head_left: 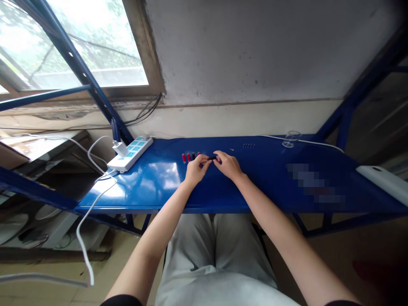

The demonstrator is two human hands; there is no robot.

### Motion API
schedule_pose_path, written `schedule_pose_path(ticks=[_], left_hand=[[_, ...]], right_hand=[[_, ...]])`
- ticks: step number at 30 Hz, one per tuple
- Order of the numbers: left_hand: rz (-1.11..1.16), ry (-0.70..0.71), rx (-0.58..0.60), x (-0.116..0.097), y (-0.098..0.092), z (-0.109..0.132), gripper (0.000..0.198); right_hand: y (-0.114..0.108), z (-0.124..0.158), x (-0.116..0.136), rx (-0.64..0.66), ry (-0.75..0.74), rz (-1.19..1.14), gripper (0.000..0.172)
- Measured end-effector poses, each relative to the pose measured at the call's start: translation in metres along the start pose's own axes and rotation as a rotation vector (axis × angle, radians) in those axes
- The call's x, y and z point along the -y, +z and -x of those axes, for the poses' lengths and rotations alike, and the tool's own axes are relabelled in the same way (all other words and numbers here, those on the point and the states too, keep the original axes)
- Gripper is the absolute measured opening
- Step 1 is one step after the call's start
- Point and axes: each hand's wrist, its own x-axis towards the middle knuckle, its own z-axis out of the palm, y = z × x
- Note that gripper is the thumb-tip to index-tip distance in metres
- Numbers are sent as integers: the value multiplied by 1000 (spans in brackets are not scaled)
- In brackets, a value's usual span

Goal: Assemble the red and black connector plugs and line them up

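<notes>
My L hand (197, 167) and R hand (228, 165) meet above the blue table (261, 187), approx. at its middle, and both are grasping the same small black cylinder (212, 158). I see the L thumb and fingertips pinching one end of it, and the R ones pinching the other end; the cylinder lies nearly level betw. them. Just beyond the L hand, a bit to its left, there is a short row: two red pieces (188, 157), one black piece (193, 156) and one more red piece (198, 153), partly hidden by the hand. Past the R hand I find one tiny copper-coloured part (232, 149), and farther right some small metal parts (249, 145) in neat rows; their exact type I can't tell. Near the back R corner is a clear cup (291, 139), next to a white cable (314, 141). On the L side I have a power strip (140, 146) w/ a white adapter (120, 148) on it.
</notes>
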Motion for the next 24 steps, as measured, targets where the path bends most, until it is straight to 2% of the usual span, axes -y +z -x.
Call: schedule_pose_path(ticks=[13,17,19,24], left_hand=[[-3,2,18,0,-1,1,20],[51,-7,-5,-5,-1,0,23],[88,-23,-51,-8,-3,-1,24],[176,-91,-275,-13,-13,-5,26]], right_hand=[[0,2,3,10,3,16,21],[0,1,6,53,23,11,19],[2,-1,6,65,51,-14,20],[21,-13,-4,1,174,-232,18]])
